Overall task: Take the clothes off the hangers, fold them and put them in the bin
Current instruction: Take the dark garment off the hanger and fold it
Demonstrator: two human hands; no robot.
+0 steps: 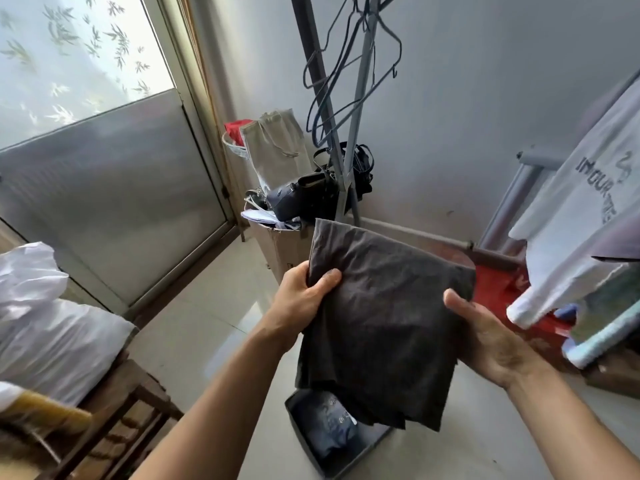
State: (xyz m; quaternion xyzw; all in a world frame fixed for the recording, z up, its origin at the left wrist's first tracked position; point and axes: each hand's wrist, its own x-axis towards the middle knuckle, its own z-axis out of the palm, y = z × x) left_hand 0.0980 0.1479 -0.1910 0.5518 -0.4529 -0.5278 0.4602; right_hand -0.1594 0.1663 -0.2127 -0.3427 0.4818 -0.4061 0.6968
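Left hand [300, 296], right hand [486, 336] on creased, folded charcoal garment [388, 327]

This is looking like a home's laundry corner: empty hangers [346, 74] are dangling from a drying rack [313, 60], a white T-shirt [568, 216] is hanging nearby, and handbags [304, 192] are sitting piled on a cardboard box [280, 251].

Garment [384, 323] above bin [298, 427]

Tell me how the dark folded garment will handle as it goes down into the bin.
Likely floppy: the dark garment sags below the left hand and right hand, its lower edge hanging loose. Probably light, since a pinch at each side holds it up. It may unfold when released into the bin, as its hanging layers splay unevenly.
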